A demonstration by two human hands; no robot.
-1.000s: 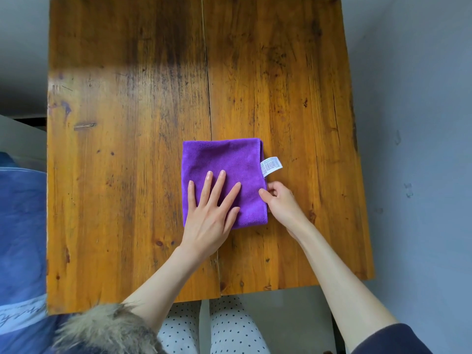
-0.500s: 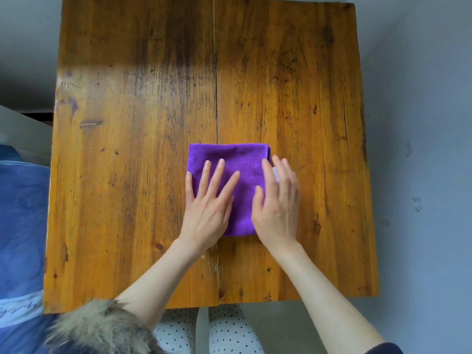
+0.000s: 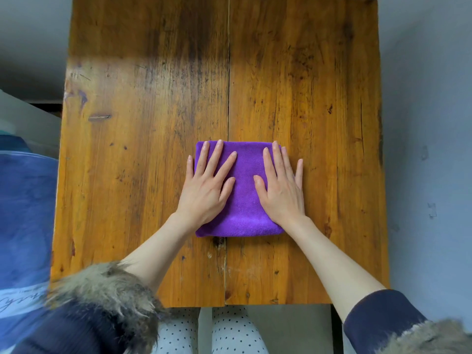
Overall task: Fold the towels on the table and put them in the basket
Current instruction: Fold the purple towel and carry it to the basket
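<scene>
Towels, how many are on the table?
1. A purple folded towel lies near the middle of the wooden table, under the left hand and right hand. No others show.

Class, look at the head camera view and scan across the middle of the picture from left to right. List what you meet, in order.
Blue fabric → bare wood of the table → left hand on the purple towel → right hand on the towel's right side → bare table wood → grey floor.
</scene>
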